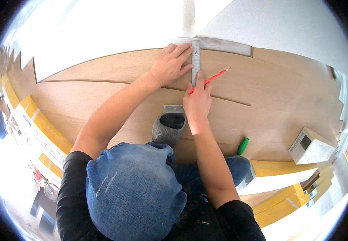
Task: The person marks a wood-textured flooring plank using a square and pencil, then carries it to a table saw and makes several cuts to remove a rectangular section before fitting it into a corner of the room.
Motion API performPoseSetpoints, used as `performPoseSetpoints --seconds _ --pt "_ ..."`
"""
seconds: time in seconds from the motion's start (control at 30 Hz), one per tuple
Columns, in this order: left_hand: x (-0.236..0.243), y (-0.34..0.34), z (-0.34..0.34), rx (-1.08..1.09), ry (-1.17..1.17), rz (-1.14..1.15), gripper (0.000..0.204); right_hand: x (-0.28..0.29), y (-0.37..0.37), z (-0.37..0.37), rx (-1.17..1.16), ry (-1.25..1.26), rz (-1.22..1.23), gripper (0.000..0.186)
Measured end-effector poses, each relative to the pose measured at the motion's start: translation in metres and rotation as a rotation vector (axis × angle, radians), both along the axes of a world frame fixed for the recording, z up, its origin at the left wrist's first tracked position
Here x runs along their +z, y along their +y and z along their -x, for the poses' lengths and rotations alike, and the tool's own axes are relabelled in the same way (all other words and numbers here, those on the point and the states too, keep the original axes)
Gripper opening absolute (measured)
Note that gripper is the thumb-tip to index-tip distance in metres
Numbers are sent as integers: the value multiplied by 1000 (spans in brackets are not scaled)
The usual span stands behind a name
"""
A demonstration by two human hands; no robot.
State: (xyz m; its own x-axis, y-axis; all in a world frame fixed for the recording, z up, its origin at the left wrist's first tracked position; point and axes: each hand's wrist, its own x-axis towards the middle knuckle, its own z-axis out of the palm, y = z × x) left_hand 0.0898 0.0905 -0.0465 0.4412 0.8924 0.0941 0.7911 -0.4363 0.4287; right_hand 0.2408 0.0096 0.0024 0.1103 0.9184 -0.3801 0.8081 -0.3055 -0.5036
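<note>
A metal try square (196,56) lies across a wood-look floor plank (125,62), its blade running toward me and its short arm at the plank's far edge. My left hand (171,64) rests at its left side, fingers on the short arm and thumb touching the blade. A red pencil (218,75) is held in my right hand (198,100), its tip pointing away to the right, off the plank. A fingertip of that hand presses on the near end of the blade. Behind the hands, a grey shoe (169,128) stands below my raised denim knee (133,188).
A grey strip (226,45) lies along the far plank edge, by a white wall (270,24). A small metal piece (173,109) sits before the shoe. At right are a green marker-like object (243,146), a small white box (311,146) and yellow-white cartons (282,168); another long carton (41,132) stands left.
</note>
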Motion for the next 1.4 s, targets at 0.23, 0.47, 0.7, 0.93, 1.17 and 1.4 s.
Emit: performPoseSetpoints --seconds 0.23,0.47,0.7,0.93,1.17,1.4 --pt "38 -49 29 39 -15 200 60 3 -6 -9 -10 32 -78 53" --pt "58 -254 133 -119 418 434 71 22 -85 -132 -97 8 -369 51" --pt "36 -257 138 -214 518 286 78 37 -198 -155 -173 82 -318 50" --pt "48 -180 95 -111 589 242 74 58 -229 -117 -96 126 -133 51" --pt "72 -149 0 -193 185 225 51 25 -210 -120 -76 -6 -60 57" --pt "28 -179 -80 -393 158 136 66 0 -212 -119 -43 20 -13 57"
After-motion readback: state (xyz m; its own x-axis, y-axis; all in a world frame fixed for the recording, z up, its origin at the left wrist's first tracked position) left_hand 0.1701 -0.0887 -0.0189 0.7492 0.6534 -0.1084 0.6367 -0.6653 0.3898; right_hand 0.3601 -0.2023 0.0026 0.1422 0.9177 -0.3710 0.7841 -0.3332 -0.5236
